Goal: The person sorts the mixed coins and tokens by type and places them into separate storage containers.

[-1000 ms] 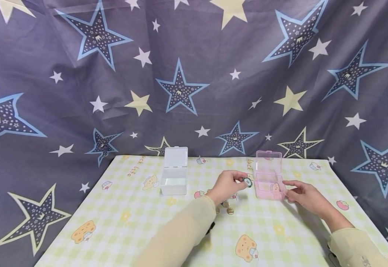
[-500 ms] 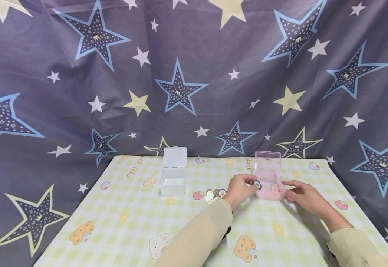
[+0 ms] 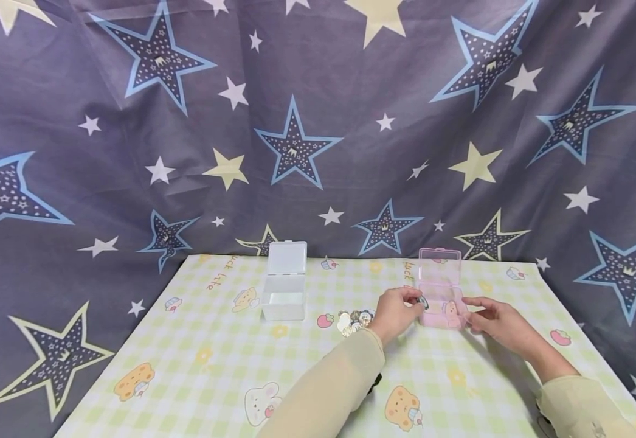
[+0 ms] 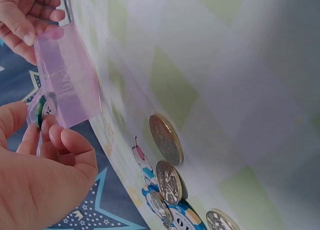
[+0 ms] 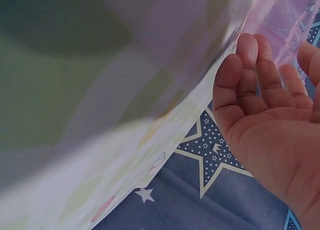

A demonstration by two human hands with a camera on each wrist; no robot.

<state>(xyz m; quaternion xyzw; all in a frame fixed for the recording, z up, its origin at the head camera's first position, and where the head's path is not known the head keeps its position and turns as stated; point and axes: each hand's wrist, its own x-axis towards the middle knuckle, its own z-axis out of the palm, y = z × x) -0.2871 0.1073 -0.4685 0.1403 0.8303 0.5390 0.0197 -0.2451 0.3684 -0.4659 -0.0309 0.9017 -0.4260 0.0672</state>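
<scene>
My left hand (image 3: 396,313) pinches a green-rimmed poker chip (image 4: 40,111) between thumb and fingers. The chip is tilted on edge at the left side of the pink see-through plastic box (image 3: 440,319), whose lid (image 3: 440,266) stands up. At that box's right side my right hand (image 3: 500,325) holds it with thumb and forefinger; in the right wrist view the other fingers (image 5: 247,72) are loosely bent. Left of the left hand lies a small pile of gold coins (image 4: 166,139) and chips, among them a blue-and-white poker chip (image 4: 186,217).
A white plastic box (image 3: 284,309) with its lid raised stands left of the pile. Both boxes are near the back edge of the table, on a green-and-white checked cloth (image 3: 186,340). A dark star-patterned curtain (image 3: 340,79) hangs behind.
My left hand has carried the green-rimmed chip rightward from above the pile to the pink box, uncovering the pile. In the last half second the chip has turned more edge-on. The right hand stays put.
</scene>
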